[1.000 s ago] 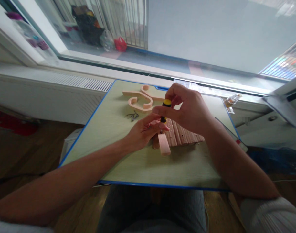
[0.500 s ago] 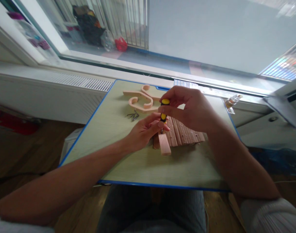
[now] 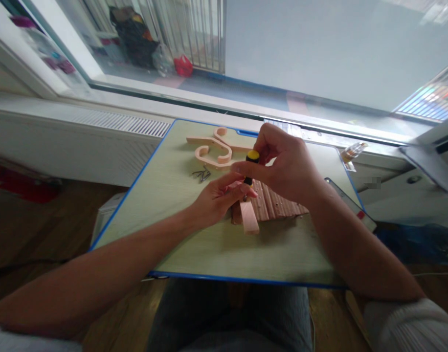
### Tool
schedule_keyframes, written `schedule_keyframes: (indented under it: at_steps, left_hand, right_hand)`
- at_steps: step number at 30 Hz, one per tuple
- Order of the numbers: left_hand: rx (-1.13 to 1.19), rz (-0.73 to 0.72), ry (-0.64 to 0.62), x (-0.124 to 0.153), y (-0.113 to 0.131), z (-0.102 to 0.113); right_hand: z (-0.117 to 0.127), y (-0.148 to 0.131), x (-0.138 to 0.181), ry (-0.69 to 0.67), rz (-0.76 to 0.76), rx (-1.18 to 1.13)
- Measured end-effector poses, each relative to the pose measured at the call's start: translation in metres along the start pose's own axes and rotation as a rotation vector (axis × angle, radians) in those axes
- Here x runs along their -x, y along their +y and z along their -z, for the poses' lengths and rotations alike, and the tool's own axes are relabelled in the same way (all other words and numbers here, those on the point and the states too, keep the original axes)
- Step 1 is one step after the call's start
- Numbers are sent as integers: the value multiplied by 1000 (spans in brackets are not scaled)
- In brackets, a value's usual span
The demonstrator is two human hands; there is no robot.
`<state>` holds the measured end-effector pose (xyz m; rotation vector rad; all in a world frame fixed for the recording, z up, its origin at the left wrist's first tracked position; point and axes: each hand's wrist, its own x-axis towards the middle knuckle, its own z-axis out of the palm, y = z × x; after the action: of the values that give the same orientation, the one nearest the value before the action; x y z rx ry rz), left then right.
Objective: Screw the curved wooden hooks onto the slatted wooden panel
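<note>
A short yellow-and-black screwdriver (image 3: 252,156) stands upright over a pale wooden piece (image 3: 250,219). My right hand (image 3: 288,159) is closed around its handle, thumb across the near side and fingers behind. My left hand (image 3: 220,198) pinches low on the screwdriver, just above the wood; its fingers hide most of the shaft and tip. Under the wooden piece lies a ridged brown board (image 3: 273,203) dotted with small holes. To the left are curved wooden hooks (image 3: 212,154) and a small pile of screws (image 3: 202,174).
The small table (image 3: 165,249) has a blue rim. A phone-like dark-edged object (image 3: 343,195) lies at its right, partly behind my forearm. A radiator (image 3: 73,142) and window sill run behind, with a clear container (image 3: 353,151) at the right.
My right hand's fingers have shifted around the screwdriver handle, with the thumb reaching farther left. My left hand and the wooden piece have stayed almost in place.
</note>
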<state>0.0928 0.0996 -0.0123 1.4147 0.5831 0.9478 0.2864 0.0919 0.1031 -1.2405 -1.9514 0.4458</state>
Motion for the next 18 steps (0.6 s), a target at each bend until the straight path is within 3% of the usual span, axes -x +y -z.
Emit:
schedule_keyframes:
  at_steps: [8, 18]
  left_hand:
    - [47, -36, -13, -1, -1, 1]
    - [131, -14, -33, -1, -5, 1]
  right_hand:
    - [23, -2, 0, -219, 23, -92]
    - [13, 3, -2, -125, 19, -73]
